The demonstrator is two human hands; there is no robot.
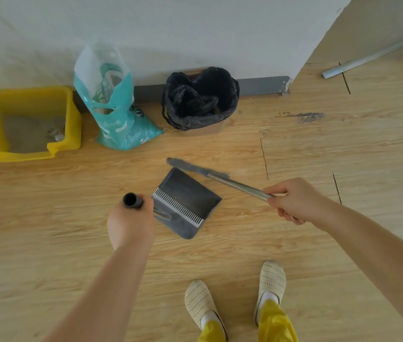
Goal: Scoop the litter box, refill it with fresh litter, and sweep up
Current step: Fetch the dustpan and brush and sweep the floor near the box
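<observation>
Head view. The left hand (131, 218) is wrapped round the black upright handle (133, 200) of the long-handled dustpan (187, 202), holding the pan mouth flat to the floor so that debris can be pushed in; its comb teeth (178, 207) sit along the rear edge. The right hand (294, 199) is closed round the metal broom shaft (235, 185), angling the blurred broom head (188, 166) just beyond the pan lip, evidently to draw litter toward it. Judged stage: sweeping.

The yellow litter box (72, 119) stands at far left against the wall, holding grey litter. Beside it leans an opened teal litter bag (118, 124), then a bin lined with a black bag (200, 99), both kept within reach.

Surface: light wood-look plank flooring (319, 149) with a dark scuff (301, 117). White wall, grey skirting (259, 86), a metal strip (368, 58) lying beyond the corner.
</observation>
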